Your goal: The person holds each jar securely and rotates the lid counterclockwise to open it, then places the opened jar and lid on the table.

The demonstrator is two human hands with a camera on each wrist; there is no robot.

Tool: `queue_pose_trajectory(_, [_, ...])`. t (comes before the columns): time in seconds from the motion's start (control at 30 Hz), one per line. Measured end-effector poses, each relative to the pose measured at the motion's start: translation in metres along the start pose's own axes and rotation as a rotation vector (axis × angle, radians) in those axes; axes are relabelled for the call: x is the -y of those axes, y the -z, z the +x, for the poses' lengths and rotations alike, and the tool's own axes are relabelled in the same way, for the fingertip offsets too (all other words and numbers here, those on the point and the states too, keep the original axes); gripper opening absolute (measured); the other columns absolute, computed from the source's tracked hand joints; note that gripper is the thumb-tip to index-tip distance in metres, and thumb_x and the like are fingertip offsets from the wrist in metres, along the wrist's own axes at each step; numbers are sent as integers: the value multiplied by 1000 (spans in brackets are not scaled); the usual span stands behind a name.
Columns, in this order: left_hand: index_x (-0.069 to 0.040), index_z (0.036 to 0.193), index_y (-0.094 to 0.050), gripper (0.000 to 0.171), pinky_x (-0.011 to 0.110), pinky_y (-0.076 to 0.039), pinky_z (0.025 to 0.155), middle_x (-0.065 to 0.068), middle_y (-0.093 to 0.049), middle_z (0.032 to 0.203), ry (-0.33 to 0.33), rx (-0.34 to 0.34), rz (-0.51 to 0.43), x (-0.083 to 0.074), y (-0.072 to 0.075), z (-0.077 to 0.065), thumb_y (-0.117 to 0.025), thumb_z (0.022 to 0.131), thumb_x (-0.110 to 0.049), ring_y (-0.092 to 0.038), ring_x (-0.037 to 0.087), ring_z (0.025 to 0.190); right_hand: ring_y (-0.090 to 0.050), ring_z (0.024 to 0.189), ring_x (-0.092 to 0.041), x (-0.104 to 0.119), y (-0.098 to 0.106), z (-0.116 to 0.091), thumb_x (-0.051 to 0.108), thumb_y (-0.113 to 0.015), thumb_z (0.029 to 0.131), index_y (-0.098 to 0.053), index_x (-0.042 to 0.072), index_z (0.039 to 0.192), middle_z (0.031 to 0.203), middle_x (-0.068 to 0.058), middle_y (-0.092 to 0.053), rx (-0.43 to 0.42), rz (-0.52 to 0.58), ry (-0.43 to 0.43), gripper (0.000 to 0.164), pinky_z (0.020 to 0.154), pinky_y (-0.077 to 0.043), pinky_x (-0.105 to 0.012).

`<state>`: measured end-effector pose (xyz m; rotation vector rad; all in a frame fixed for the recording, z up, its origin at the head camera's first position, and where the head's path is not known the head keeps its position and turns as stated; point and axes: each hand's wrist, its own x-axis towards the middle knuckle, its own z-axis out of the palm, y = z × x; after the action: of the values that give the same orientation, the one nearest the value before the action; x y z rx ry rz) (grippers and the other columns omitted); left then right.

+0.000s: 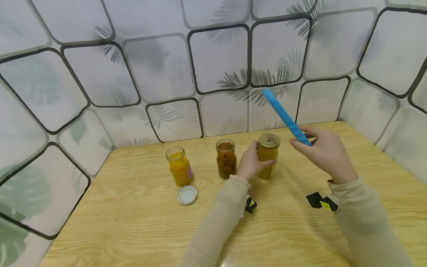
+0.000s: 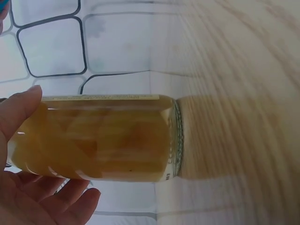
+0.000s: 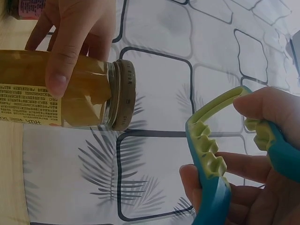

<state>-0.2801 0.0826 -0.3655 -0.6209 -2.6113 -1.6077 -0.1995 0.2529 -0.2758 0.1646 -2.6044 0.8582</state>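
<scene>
My left hand grips a glass jar of amber contents, thumb on one side and fingers on the other. The jar stands upright on the table, and its gold metal lid is on. A printed yellow label shows in the right wrist view. To the right of that jar, my right hand holds a blue jar opener up off the table. In the right wrist view, the opener's jaws, lined with green teeth, are spread apart and stand clear of the lid.
Left of my left hand stands an open jar with dark brown contents. Farther left are an open jar of yellow pieces and a loose lid lying before it. A patterned wall closes off the back of the wooden table.
</scene>
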Motion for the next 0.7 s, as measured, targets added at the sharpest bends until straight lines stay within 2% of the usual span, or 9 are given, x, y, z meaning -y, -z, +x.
queue_pose_trajectory(0.17, [-17,124,-42,63,28,-43,84,-3,-54,117,-1,55,51,-1,8,-10,-72,73,-37,-52,14,105,-59,79,-29,0,1,-1,50,-54,84,-52,3,124,110,-23,-58,8,7,-13,62,55,-45,-35])
queue_pose_trajectory(0.33, [-17,121,-43,59,27,-44,84,-4,-54,114,-48,140,98,1,21,-24,-71,74,-39,-52,14,105,-59,79,-29,1,0,-1,50,-54,84,-52,3,124,107,-22,-60,12,8,-11,62,55,-45,-35])
queue_pose_trajectory(0.5, [-17,128,-40,64,26,-42,86,-3,-52,120,-96,246,106,5,37,-40,-71,74,-35,-50,16,111,-60,79,-29,2,-2,-1,50,-54,84,-53,3,124,100,-18,-62,13,9,-3,61,54,-44,-35])
queue_pose_trajectory(0.7, [-20,135,-35,73,30,-43,87,-6,-51,124,-134,358,126,9,55,-61,-71,75,-37,-49,15,113,-60,81,-30,1,-2,-1,50,-54,84,-51,4,126,102,-19,-61,23,0,-10,63,55,-44,-35])
